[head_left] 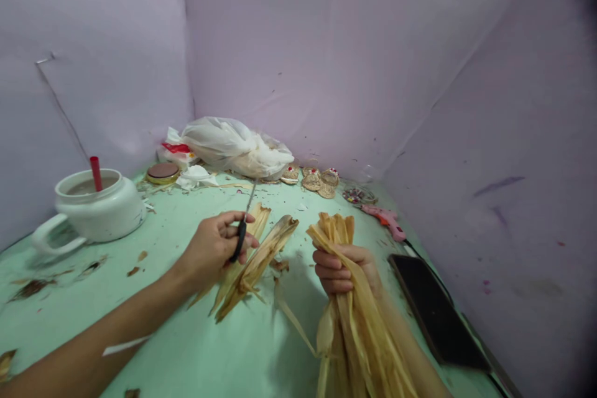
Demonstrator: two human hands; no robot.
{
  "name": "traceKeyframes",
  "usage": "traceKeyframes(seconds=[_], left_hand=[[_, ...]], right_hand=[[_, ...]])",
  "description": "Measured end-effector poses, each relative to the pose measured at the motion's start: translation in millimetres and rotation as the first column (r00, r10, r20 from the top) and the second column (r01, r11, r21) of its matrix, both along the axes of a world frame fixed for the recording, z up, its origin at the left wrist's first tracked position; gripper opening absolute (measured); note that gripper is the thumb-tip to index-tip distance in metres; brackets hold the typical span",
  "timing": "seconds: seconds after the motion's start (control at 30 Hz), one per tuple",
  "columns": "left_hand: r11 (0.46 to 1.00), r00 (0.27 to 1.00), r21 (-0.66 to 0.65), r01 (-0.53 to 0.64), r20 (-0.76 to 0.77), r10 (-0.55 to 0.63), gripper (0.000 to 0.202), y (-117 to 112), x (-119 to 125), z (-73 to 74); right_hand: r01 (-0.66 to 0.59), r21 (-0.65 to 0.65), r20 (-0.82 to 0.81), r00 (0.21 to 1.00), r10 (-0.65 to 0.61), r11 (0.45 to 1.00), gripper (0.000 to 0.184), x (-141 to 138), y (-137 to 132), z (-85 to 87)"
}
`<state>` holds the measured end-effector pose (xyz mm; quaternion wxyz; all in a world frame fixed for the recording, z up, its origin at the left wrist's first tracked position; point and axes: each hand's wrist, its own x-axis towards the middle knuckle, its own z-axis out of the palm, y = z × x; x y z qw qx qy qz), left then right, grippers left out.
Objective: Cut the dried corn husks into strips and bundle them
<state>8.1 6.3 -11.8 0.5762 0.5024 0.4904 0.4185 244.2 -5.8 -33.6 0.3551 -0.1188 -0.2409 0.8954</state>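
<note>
My left hand (221, 242) grips a pair of scissors (241, 237) by its black handles, with the blades pointing up and away from me. Under and beside that hand, dried corn husk pieces (265, 255) lie on the green table. My right hand (345, 270) is closed around a bundle of dried corn husks (354, 329). The bundle's gathered ends stick up above my fist, and its long strips hang down toward me. A thin loose strip (293, 317) lies between the two hands.
A white mug-like pot (112, 211) holding a red stick stands at left. At the back are a white plastic bag (233, 146), a round tin (162, 173) and small woven ornaments (319, 180). A pink glue gun (389, 221) and a black phone (438, 311) lie at right, near the wall.
</note>
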Motion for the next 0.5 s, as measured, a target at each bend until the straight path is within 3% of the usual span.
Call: traceKeyframes(seconds=[0.13, 0.3, 0.37, 0.5], left_hand=[[0.999, 0.991, -0.012, -0.047, -0.124, 0.045, 0.040, 7.0, -6.6, 9.1], [0.969, 0.948, -0.065, 0.239, -0.202, -0.247, 0.027, -18.6, 7.8, 3.9], [0.950, 0.928, -0.063, 0.306, -0.201, -0.312, 0.024, -33.0, 16.9, -1.1], [0.909, 0.947, -0.319, 0.268, -0.085, -0.309, 0.031, -50.5, 32.8, -11.3]], right_hand=[[0.054, 0.086, -0.017, 0.998, -0.053, 0.995, 0.008, 5.1, -1.2, 5.3], [0.070, 0.093, -0.019, 0.997, -0.068, 0.993, 0.008, 7.7, -3.1, 7.9], [0.070, 0.086, 0.002, 0.997, -0.071, 0.994, 0.008, 7.0, -3.9, 7.8], [0.106, 0.091, 0.062, 0.992, -0.112, 0.990, 0.010, 2.1, -6.3, 9.5]])
